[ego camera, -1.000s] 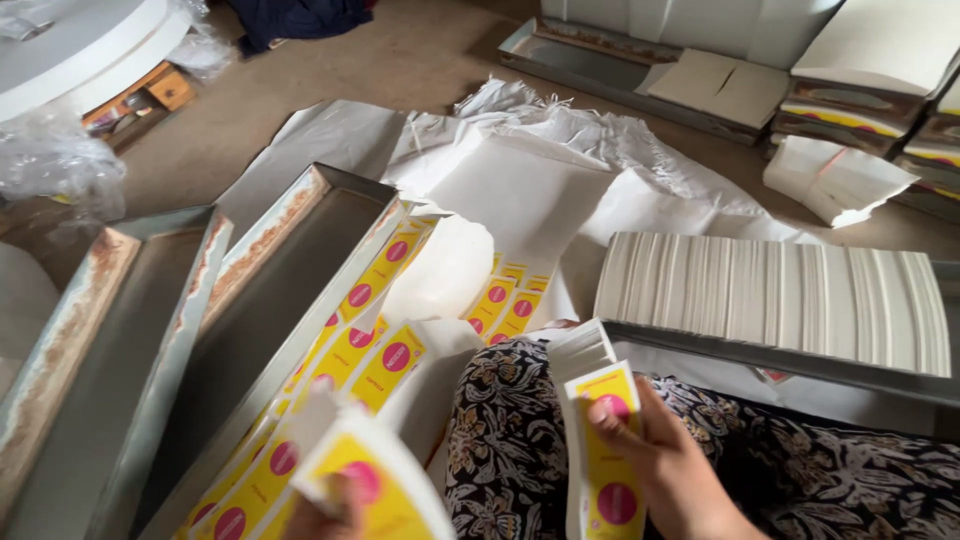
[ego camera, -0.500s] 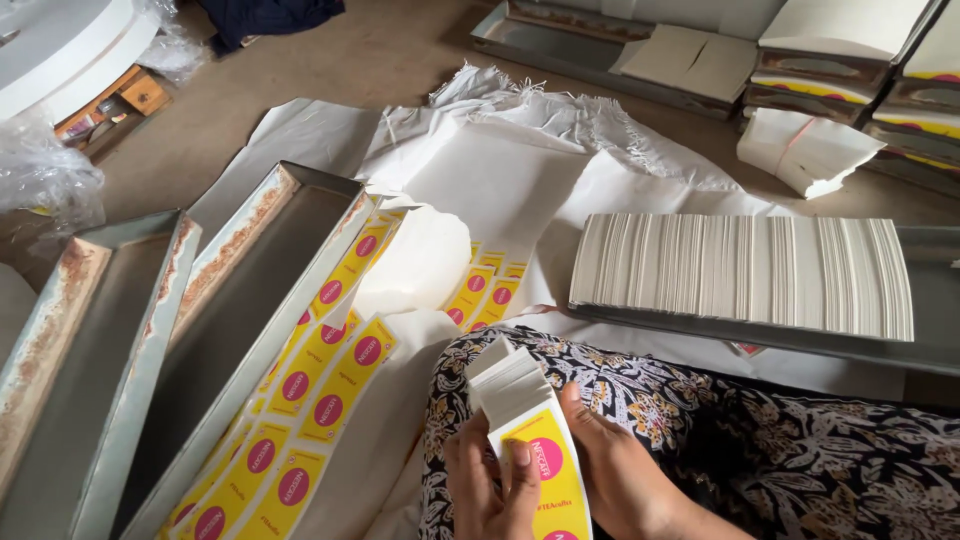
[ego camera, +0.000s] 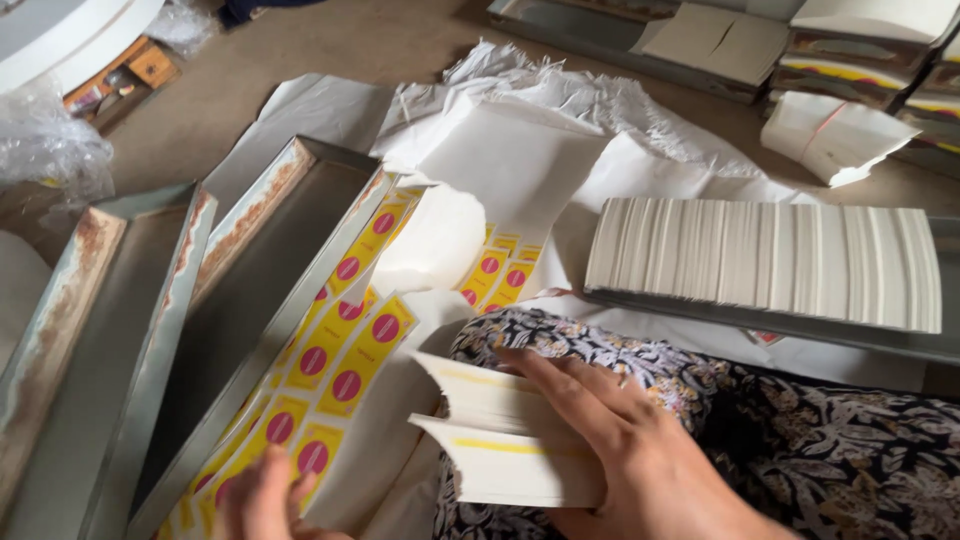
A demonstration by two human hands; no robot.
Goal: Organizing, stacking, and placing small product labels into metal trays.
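My right hand (ego camera: pixel 640 450) lies flat on a stack of folded white cartons (ego camera: pixel 490 440) with yellow edges, pressing it down on my lap, which is covered in dark floral cloth (ego camera: pixel 820 440). My left hand (ego camera: pixel 265 500) is at the bottom edge, fingers apart, just over flat yellow cartons with pink dots (ego camera: pixel 340 350) that lie spread on white paper (ego camera: pixel 520 170). It holds nothing that I can see.
Two rusty grey metal trays (ego camera: pixel 150 310) lie at the left. A long row of white cartons stands on edge (ego camera: pixel 770 260) in another tray at the right. More carton stacks (ego camera: pixel 850 50) line the far side. Crumpled plastic (ego camera: pixel 50 150) sits far left.
The carton stack that both hands held upright now lies flat on my lap under my right hand. My left hand has moved off it to the lower left.
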